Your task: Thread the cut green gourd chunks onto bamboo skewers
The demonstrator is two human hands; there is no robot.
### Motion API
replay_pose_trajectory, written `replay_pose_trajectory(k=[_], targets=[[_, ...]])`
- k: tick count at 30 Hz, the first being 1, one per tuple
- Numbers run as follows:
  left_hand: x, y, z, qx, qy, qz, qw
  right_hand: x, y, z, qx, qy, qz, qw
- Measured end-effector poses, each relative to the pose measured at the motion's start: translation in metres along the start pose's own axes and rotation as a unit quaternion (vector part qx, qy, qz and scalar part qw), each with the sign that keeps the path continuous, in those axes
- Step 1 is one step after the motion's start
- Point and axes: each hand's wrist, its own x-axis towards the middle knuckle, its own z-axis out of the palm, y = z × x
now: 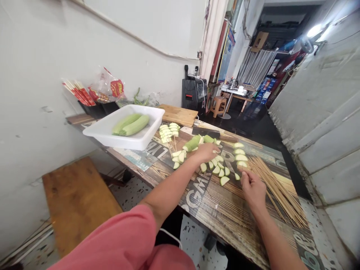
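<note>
My right hand [254, 189] pinches the lower end of a wooden skewer. Threaded above it are several half-round zucchini slices [240, 157] with pale flesh and green skin. My left hand [207, 153] reaches over the middle of the table, its fingers stretched out among loose zucchini pieces [216, 169]; the back of the hand partly hides them. Behind it lies a sliced zucchini [192, 143], its slices still in a row. Finished-looking zucchini skewers [169, 132] rest left of that, with more cut pieces [179, 155] by their sticks.
A white tray [98, 129] holds whole zucchinis [132, 124]. Nearby are a wooden cutting board [177, 114], a knife [208, 132] and bare bamboo skewers [281, 193] at right. A wooden bench [75, 202] stands left; a black speaker [194, 92] is beyond the table.
</note>
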Motion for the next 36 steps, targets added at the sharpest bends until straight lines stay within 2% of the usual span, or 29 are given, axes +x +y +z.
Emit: replay_pose_trajectory(k=[2, 3, 5, 8, 11, 15, 17, 20, 22, 24, 26, 29, 30, 32, 34, 36], targets=[[-0.005, 0.001, -0.003, 0.137, -0.089, 0.027, 0.986, 0.002, 0.005, 0.000, 0.008, -0.001, 0.010, 1.000], [-0.006, 0.002, -0.003, 0.178, -0.112, 0.034, 0.977, 0.002, 0.007, 0.000, 0.013, -0.002, 0.015, 1.000], [-0.008, 0.003, -0.001, 0.222, -0.124, 0.042, 0.966, 0.002, 0.008, 0.000, 0.020, -0.003, 0.019, 1.000], [-0.006, 0.003, 0.001, 0.230, -0.116, 0.051, 0.965, 0.001, 0.006, 0.000, 0.022, -0.005, 0.004, 1.000], [-0.002, -0.002, 0.001, 0.186, -0.074, 0.060, 0.978, -0.001, 0.003, 0.000, 0.023, -0.003, -0.020, 1.000], [0.002, -0.007, 0.001, 0.055, 0.012, 0.019, 0.998, -0.005, 0.000, 0.001, 0.013, -0.001, -0.054, 0.998], [0.003, -0.010, 0.001, 0.026, 0.006, 0.010, 1.000, -0.008, 0.000, 0.003, 0.010, -0.005, -0.066, 0.998], [0.004, -0.011, 0.002, 0.053, -0.034, 0.018, 0.998, -0.009, 0.000, 0.004, 0.007, -0.013, -0.074, 0.997], [0.004, -0.010, 0.004, 0.037, -0.014, 0.007, 0.999, -0.010, 0.000, 0.004, 0.008, -0.017, -0.074, 0.997], [0.004, -0.006, 0.008, -0.073, 0.033, -0.015, 0.997, -0.010, -0.001, 0.004, 0.009, -0.022, -0.073, 0.997], [0.004, 0.000, 0.013, -0.255, 0.044, -0.050, 0.965, -0.011, -0.002, 0.004, 0.009, -0.033, -0.075, 0.997], [0.003, 0.010, 0.019, -0.493, -0.015, -0.129, 0.860, -0.013, -0.004, 0.007, 0.009, -0.056, -0.094, 0.994], [0.002, 0.012, 0.019, -0.540, -0.028, -0.155, 0.827, -0.013, -0.004, 0.008, 0.011, -0.064, -0.103, 0.993], [0.001, 0.015, 0.020, -0.597, -0.034, -0.192, 0.778, -0.014, -0.006, 0.009, 0.013, -0.076, -0.113, 0.991], [0.001, 0.017, 0.020, -0.629, -0.024, -0.208, 0.748, -0.015, -0.007, 0.009, 0.010, -0.085, -0.115, 0.990], [0.001, 0.018, 0.020, -0.646, -0.013, -0.209, 0.734, -0.015, -0.008, 0.009, 0.005, -0.092, -0.117, 0.989]])
